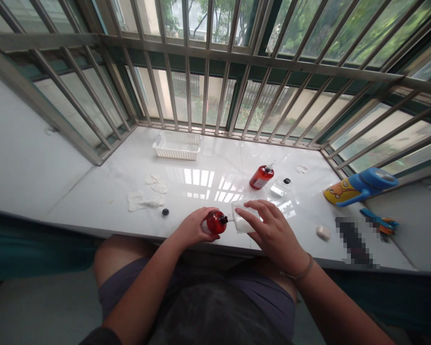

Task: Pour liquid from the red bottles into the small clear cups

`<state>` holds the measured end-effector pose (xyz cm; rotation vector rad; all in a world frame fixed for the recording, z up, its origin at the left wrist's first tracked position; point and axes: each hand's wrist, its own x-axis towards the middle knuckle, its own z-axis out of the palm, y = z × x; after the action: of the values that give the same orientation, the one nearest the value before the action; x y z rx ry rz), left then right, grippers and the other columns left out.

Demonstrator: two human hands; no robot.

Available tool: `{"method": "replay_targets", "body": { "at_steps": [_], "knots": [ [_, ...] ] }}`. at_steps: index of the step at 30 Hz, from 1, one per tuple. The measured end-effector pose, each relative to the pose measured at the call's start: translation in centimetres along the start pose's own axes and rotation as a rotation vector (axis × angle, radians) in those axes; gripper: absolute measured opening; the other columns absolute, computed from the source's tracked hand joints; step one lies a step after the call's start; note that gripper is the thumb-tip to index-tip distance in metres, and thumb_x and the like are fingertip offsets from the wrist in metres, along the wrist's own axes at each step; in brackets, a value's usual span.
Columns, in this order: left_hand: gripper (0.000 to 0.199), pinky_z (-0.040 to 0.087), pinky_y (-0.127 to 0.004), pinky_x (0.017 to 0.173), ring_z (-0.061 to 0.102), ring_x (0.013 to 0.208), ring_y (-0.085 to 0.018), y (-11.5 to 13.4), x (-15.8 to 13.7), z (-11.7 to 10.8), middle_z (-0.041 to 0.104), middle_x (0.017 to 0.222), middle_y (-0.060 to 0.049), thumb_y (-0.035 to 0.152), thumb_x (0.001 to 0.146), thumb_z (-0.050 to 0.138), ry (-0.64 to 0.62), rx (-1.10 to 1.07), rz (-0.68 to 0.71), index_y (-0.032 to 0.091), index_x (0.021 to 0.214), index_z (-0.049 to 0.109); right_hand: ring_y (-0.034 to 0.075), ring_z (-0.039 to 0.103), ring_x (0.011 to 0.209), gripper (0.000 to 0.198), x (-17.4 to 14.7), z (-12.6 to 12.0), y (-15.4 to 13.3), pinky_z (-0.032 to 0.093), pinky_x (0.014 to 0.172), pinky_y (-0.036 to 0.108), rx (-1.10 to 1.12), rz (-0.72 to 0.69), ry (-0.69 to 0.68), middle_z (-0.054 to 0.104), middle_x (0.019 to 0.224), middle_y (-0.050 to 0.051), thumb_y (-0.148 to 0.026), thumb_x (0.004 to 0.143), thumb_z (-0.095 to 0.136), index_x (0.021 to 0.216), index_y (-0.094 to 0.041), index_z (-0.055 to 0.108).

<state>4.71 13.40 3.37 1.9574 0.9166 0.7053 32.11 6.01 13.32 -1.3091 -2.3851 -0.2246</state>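
Observation:
My left hand [198,225] is wrapped round a red bottle [215,222] with a dark neck, tilted to the right over the counter's front edge. My right hand [269,225] grips a clear square bottle [244,224] from above and the right, tipped on its side. The clear bottle's narrow mouth meets, or nearly meets, the red bottle's neck; whether liquid flows is too small to tell. Left of my hands lies a loose black cap [165,212]. Behind them are a second red bottle with a pump top [262,178] and a clear bottle with a black cap [280,187].
A white basket [177,152] stands near the barred window. Crumpled tissues [143,201] lie to the left. Rightward are a blue-and-yellow drinking bottle [359,186], keys on a strap [384,224], a small pale lump [323,233] and a blurred dark object [356,243] on the white counter [93,201].

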Motion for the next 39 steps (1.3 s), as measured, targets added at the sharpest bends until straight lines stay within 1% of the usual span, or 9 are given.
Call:
{"method": "replay_targets", "body": {
  "at_steps": [7,11,20,26,39],
  "knots": [
    [0.083,0.052,-0.045,0.114,0.067,0.129,-0.032,0.13,0.05,0.00,0.070,0.141,-0.008,0.036,0.068,0.097,-0.003,0.004,0.003,0.028,0.142,0.061,0.034,0.055,0.127,0.063,-0.16,0.12,0.18,0.055,0.108,0.056,-0.016,-0.013,0.001,0.063,0.138,0.014,-0.003,0.089,0.068,0.147,-0.025,0.060],
    [0.083,0.052,-0.046,0.115,0.067,0.129,-0.033,0.16,0.07,0.01,0.070,0.141,-0.008,0.037,0.068,0.098,-0.007,-0.001,-0.002,0.028,0.142,0.061,0.034,0.055,0.128,0.066,-0.17,0.08,0.17,0.055,0.108,0.056,-0.007,0.002,-0.005,0.064,0.138,0.012,-0.001,0.087,0.066,0.148,-0.027,0.059],
    [0.082,0.052,-0.046,0.114,0.067,0.129,-0.033,0.12,0.11,0.08,0.070,0.141,-0.008,0.037,0.068,0.097,-0.001,0.005,-0.002,0.029,0.142,0.061,0.033,0.057,0.128,0.064,-0.23,0.05,0.26,0.056,0.108,0.055,-0.012,0.006,-0.006,0.064,0.139,0.011,-0.002,0.091,0.064,0.148,-0.030,0.060],
    [0.083,0.052,-0.047,0.114,0.067,0.129,-0.034,0.07,0.13,0.10,0.070,0.141,-0.008,0.037,0.068,0.097,0.000,0.004,0.000,0.029,0.142,0.061,0.033,0.057,0.127,0.054,-0.07,-0.08,0.25,0.056,0.106,0.055,-0.037,-0.009,0.006,0.065,0.137,0.012,-0.006,0.095,0.064,0.145,-0.028,0.063],
    [0.082,0.053,-0.046,0.114,0.067,0.129,-0.034,0.00,0.09,0.09,0.070,0.142,-0.008,0.038,0.068,0.097,0.006,0.009,0.004,0.029,0.142,0.062,0.032,0.058,0.127,0.054,0.20,-0.29,0.16,0.056,0.107,0.054,-0.046,-0.013,-0.003,0.066,0.138,0.012,-0.008,0.097,0.064,0.146,-0.029,0.063]
  ]
}}
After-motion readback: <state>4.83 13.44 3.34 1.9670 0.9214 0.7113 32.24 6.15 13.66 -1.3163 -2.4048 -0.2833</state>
